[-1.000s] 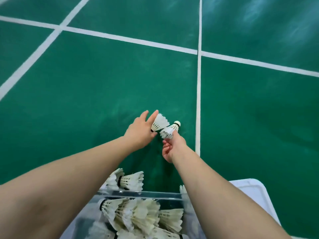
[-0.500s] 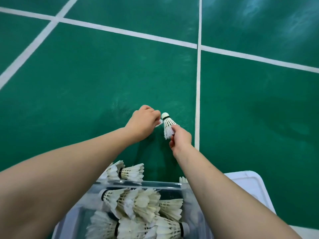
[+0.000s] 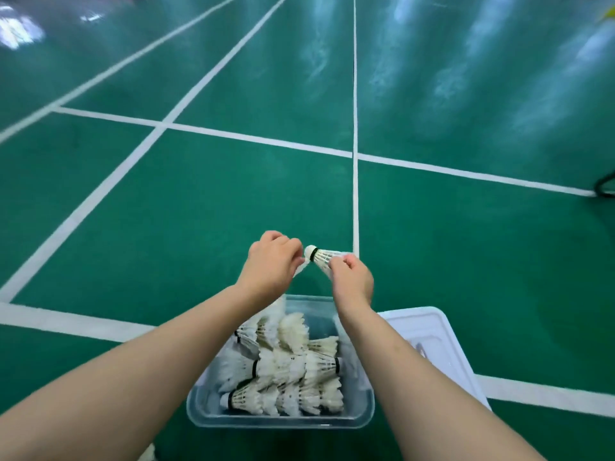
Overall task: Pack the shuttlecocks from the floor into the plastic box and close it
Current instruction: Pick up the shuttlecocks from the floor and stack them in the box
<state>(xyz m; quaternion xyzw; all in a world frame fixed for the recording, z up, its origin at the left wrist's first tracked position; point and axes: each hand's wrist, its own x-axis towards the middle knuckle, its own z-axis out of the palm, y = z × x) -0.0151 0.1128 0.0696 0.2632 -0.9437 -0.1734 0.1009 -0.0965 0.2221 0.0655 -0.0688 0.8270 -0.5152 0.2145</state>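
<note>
My right hand [image 3: 353, 279] pinches a white feather shuttlecock [image 3: 322, 257] by its skirt, with the cork pointing left. My left hand [image 3: 271, 261] is a closed fist right beside that cork. Only a sliver of white feather [image 3: 300, 268] pokes out under its fingers, from the shuttlecock it took off the floor. Both hands hover just beyond the far rim of the clear plastic box [image 3: 199, 412], which stands open on the green floor. Several shuttlecocks [image 3: 289, 367] lie piled inside it. My forearms cover parts of the box's sides.
The box's white lid [image 3: 432, 341] lies flat on the floor to the right of the box, partly under my right forearm. One more shuttlecock [image 3: 148, 455] peeks in at the bottom edge. White court lines cross the floor. A dark object [image 3: 606, 186] sits at the right edge.
Both hands rose from the floor and drew back toward the box, each with a shuttlecock. The left hand shut into a fist. The view tilted up, showing the whole box.
</note>
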